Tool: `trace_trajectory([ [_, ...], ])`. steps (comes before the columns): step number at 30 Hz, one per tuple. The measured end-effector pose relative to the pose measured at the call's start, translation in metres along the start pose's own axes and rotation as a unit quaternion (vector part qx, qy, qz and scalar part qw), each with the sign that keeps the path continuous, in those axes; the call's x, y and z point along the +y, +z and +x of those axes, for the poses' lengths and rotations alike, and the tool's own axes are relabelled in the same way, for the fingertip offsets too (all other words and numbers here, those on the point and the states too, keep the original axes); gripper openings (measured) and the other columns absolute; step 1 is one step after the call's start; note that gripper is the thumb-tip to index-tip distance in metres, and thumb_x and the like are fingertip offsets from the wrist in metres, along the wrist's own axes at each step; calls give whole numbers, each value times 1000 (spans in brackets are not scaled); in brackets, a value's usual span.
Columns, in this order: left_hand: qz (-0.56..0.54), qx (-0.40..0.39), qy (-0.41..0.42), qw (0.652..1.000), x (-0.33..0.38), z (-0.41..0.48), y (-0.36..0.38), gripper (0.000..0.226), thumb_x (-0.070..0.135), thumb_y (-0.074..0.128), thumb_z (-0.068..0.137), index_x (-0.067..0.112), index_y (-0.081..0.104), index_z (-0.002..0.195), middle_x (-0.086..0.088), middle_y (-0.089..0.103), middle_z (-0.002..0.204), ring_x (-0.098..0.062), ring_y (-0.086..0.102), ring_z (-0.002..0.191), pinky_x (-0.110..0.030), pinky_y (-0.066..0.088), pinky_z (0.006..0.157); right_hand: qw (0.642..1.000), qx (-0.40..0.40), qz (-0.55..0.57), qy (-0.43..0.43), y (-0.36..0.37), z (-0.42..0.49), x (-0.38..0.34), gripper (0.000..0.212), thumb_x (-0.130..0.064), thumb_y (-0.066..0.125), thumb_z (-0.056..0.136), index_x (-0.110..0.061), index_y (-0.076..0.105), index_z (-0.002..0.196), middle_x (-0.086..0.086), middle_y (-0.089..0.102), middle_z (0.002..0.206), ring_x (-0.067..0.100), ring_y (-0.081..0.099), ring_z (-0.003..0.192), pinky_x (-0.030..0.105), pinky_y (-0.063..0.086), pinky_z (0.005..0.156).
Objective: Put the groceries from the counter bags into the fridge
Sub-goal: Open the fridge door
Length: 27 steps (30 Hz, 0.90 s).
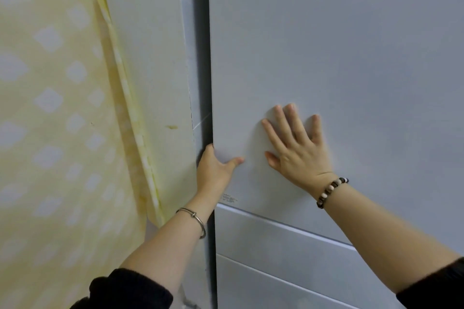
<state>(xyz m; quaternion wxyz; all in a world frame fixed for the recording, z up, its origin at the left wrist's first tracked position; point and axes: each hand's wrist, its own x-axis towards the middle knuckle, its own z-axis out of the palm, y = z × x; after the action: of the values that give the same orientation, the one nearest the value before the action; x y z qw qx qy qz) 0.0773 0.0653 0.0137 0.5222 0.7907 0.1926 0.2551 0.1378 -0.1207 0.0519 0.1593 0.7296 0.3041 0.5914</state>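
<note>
We see the fridge door [326, 57] filling the view: the left hand [213, 170] hooks its fingers round the door's left edge, while the right hand [296, 150] lies flat on its front, fingers spread.

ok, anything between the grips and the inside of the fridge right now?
Yes: the pale grey flat fridge door itself covers the inside. The left-hand grip holds its left edge at the dark gap; the right-hand grip lies flat on its face. No groceries in view.
</note>
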Motion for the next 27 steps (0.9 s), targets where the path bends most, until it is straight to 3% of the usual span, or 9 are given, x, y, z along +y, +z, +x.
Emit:
trace_trajectory([
  [3, 75, -5, 18, 997, 1, 4, -8, 51, 43, 83, 63, 16, 54, 96, 1, 65, 102, -20, 61, 91, -26, 43, 73, 1000, -4, -3, 1, 1, -1, -2, 65, -43, 45, 87, -12, 37, 143, 15, 21, 153, 31, 0, 146, 59, 11, 108],
  [7, 126, -13, 40, 991, -3, 6, -13, 55, 51, 78, 65, 14, 52, 98, -4, 65, 107, -27, 61, 97, -31, 46, 74, 1000, 1, -6, -1, 3, 0, -2, 65, -41, 44, 87, -12, 34, 144, 15, 20, 153, 31, 0, 146, 59, 10, 109],
  [21, 138, -82, 22, 987, -2, 8, -22, 55, 41, 75, 75, 10, 48, 111, -8, 61, 120, -29, 58, 109, -31, 44, 81, 1000, -1, -9, 2, 0, 1, -2, 64, -38, 48, 86, -12, 36, 143, 16, 22, 151, 31, -2, 146, 59, 10, 108],
  [27, 135, -62, 27, 989, -7, -11, -32, 50, 42, 76, 74, 13, 49, 103, -4, 63, 111, -28, 60, 101, -32, 48, 78, 1000, 12, 6, -10, -15, -3, -4, 64, -38, 47, 85, -12, 35, 143, 15, 24, 150, 34, 9, 144, 59, 11, 108],
])
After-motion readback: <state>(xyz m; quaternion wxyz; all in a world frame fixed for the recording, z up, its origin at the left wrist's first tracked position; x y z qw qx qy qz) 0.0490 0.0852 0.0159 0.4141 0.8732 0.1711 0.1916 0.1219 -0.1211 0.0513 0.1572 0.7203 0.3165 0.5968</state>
